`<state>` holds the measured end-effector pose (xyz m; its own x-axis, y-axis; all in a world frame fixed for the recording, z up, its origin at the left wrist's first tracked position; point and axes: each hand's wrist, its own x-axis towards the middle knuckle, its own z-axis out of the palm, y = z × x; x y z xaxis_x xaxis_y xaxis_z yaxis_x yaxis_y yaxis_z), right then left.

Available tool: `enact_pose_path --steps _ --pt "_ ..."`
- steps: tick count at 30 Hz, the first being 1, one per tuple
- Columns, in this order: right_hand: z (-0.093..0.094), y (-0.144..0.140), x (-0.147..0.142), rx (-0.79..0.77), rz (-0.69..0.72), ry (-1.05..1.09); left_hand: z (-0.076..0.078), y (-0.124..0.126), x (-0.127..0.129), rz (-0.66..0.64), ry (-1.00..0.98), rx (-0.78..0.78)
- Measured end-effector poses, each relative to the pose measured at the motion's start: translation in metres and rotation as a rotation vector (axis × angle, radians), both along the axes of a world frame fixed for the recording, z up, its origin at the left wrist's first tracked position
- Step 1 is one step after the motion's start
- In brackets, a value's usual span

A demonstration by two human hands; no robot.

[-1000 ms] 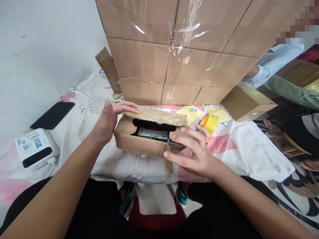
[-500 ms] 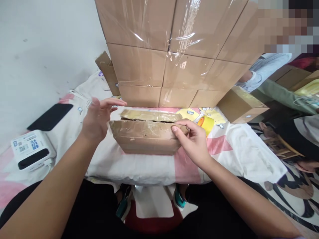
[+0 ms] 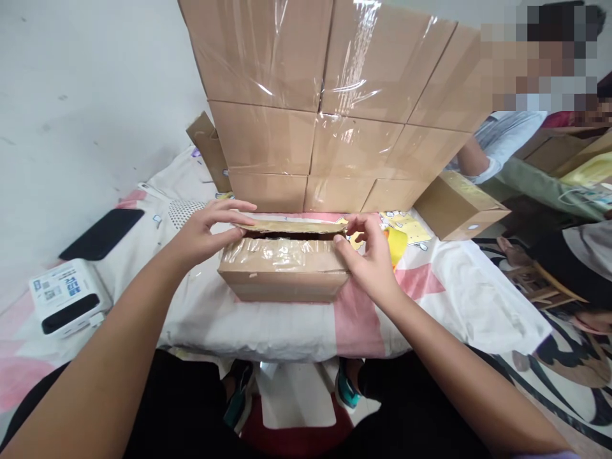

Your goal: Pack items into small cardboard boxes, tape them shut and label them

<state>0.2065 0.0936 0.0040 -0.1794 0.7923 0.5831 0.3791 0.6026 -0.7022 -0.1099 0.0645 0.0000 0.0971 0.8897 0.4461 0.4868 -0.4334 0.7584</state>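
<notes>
A small cardboard box (image 3: 282, 277) with glossy tape on its flaps lies on a white and pink cloth (image 3: 268, 325) in front of me. My left hand (image 3: 203, 233) grips the left end of its far flap (image 3: 291, 225), thumb under and fingers on top. My right hand (image 3: 368, 258) pinches the right end of the same flap. The near flap is folded down; a dark gap shows between the two flaps. A yellow tape roll (image 3: 393, 241) sits just behind my right hand, partly hidden.
A tall stack of plastic-wrapped cardboard boxes (image 3: 329, 95) stands right behind. A single taped box (image 3: 456, 207) lies at right. A white label printer (image 3: 64, 306) and a black phone (image 3: 100, 233) lie at left. Another person's sleeve (image 3: 502, 137) shows at the right.
The box was open with a green item visible inside. The near flap has been folded shut, and both hands have moved to the far flap's ends.
</notes>
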Motion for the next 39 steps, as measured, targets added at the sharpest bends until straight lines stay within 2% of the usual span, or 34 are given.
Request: enact_pose_path --steps 3,6,11,16,20,24,29,34,39 --pt "0.002 0.007 0.002 0.001 0.06 -0.037 0.007 0.005 -0.005 -0.038 0.069 -0.078" --pt "0.001 0.012 0.003 -0.008 0.088 -0.041 0.016 0.009 0.003 -0.026 0.205 -0.123" --pt "-0.002 0.014 0.004 -0.003 0.08 -0.066 0.037 0.012 0.043 -0.011 0.51 -0.047" --pt "-0.003 0.013 0.003 -0.044 0.068 0.025 0.05 0.005 0.086 -0.034 0.57 -0.032" --pt "-0.003 0.013 0.002 -0.074 0.123 0.113 0.047 0.001 0.099 0.013 0.541 -0.027" --pt "-0.004 0.015 0.001 -0.061 0.124 0.12 0.044 0.003 0.102 0.058 0.45 -0.045" --pt "-0.007 0.016 0.001 -0.041 0.125 0.126 0.046 0.004 0.106 0.09 0.453 -0.059" --pt "-0.006 0.016 0.001 0.005 0.106 0.094 0.047 0.003 0.108 0.049 0.387 -0.092" --pt "-0.002 0.012 0.001 0.08 0.084 0.021 0.044 0.009 0.105 0.008 0.23 -0.235"
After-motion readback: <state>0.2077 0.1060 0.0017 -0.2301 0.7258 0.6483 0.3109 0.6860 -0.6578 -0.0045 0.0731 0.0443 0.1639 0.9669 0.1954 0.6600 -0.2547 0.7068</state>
